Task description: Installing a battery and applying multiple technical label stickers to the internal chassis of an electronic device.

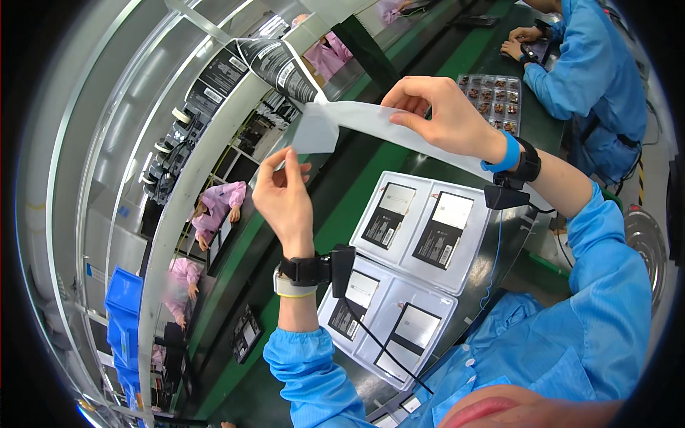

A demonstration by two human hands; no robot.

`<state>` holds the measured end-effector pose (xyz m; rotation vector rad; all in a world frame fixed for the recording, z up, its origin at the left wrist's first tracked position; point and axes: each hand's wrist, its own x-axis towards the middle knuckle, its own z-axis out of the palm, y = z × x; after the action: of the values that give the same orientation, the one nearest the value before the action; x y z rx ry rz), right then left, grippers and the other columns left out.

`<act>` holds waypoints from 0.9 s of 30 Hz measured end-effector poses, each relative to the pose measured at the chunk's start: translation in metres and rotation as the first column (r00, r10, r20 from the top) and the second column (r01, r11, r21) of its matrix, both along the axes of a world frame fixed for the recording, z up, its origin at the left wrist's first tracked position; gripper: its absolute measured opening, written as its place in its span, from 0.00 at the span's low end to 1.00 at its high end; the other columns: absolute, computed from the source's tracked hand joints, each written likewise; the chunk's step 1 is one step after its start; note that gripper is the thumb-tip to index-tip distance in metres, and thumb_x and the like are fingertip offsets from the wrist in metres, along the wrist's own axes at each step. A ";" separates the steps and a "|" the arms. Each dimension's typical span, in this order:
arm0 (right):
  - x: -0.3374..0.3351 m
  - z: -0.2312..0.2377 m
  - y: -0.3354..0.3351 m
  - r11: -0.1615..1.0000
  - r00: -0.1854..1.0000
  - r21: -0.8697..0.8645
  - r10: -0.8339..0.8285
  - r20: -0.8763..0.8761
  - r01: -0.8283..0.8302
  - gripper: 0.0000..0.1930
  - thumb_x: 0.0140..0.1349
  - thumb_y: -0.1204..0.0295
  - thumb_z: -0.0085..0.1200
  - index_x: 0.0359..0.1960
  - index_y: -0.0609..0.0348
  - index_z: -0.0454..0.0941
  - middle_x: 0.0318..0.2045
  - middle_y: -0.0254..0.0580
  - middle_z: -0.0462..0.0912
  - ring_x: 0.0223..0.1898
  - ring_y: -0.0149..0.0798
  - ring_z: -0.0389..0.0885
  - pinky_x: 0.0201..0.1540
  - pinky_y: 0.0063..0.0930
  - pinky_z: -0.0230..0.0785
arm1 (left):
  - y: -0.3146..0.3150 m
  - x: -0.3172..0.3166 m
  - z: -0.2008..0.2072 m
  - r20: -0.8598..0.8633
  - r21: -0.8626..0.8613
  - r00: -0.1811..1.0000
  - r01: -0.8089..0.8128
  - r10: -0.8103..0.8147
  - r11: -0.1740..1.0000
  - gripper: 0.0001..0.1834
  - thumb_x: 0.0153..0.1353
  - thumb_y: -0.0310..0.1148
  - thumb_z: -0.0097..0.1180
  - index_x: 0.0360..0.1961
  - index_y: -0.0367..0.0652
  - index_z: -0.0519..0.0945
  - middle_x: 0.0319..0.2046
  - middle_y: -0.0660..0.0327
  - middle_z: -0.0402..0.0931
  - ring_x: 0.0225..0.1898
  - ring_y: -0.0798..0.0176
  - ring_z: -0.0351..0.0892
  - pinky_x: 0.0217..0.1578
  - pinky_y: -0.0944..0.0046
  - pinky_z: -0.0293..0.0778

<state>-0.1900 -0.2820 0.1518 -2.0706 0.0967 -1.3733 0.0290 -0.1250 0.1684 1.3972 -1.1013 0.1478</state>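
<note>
A white backing strip (374,120) runs from the rolled edge of a web of black printed labels (278,70) toward the right. My right hand (451,118) pinches this strip from above between thumb and fingers. At the strip's left end hangs a pale grey sheet (316,134). My left hand (284,203) is raised, its thumb and forefinger closed at the lower left corner of that sheet. Below my hands, two white plastic trays (422,185) hold flat black-and-silver batteries (442,230), one in each compartment. Both wrists carry black strapped devices.
A clear compartment tray of small copper-coloured parts (492,100) stands beyond my right hand. A co-worker in blue (589,64) sits at the right. A black device (247,334) lies on the green conveyor belt (275,303). Blue bins (123,321) stand at the left. A thin cable hangs from each wrist device.
</note>
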 end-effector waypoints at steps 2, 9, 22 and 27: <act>-0.002 0.002 -0.003 0.998 0.998 -0.028 -0.054 0.018 0.054 0.05 0.60 0.79 0.61 0.37 0.66 0.82 0.27 0.41 0.84 0.27 0.30 0.80 0.33 0.24 0.74 | 0.008 0.002 0.003 0.010 -0.022 0.998 -0.059 0.059 0.998 0.10 0.70 0.31 0.58 0.43 0.33 0.81 0.29 0.59 0.84 0.32 0.69 0.86 0.32 0.72 0.79; -0.018 -0.005 0.011 0.817 0.897 -0.373 -0.420 0.140 0.441 0.16 0.57 0.77 0.63 0.47 0.63 0.80 0.43 0.47 0.79 0.45 0.48 0.80 0.47 0.36 0.74 | 0.045 -0.021 -0.005 0.221 -0.172 0.975 0.016 0.023 0.985 0.04 0.71 0.23 0.53 0.43 0.35 0.80 0.42 0.56 0.85 0.38 0.64 0.86 0.36 0.69 0.79; 0.013 -0.003 0.048 0.952 0.823 0.076 0.294 -0.486 -0.296 0.12 0.67 0.66 0.60 0.39 0.65 0.83 0.32 0.40 0.85 0.34 0.30 0.82 0.39 0.25 0.75 | 0.110 -0.034 -0.039 0.781 0.146 0.586 0.165 -0.216 0.975 0.13 0.52 0.14 0.61 0.40 0.33 0.83 0.51 0.45 0.81 0.48 0.48 0.86 0.46 0.59 0.83; 0.028 -0.015 0.053 0.845 0.645 0.393 0.532 -0.548 -0.363 0.09 0.66 0.69 0.63 0.36 0.64 0.80 0.33 0.36 0.84 0.35 0.24 0.82 0.43 0.21 0.75 | 0.131 -0.023 -0.057 0.783 0.219 0.565 0.140 -0.259 0.966 0.13 0.51 0.19 0.63 0.40 0.32 0.84 0.53 0.46 0.80 0.49 0.48 0.85 0.46 0.59 0.83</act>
<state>-0.1622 -0.2288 0.1365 -2.0628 0.0270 -0.2832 0.0063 0.0061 0.1118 1.3130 -2.0690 0.6091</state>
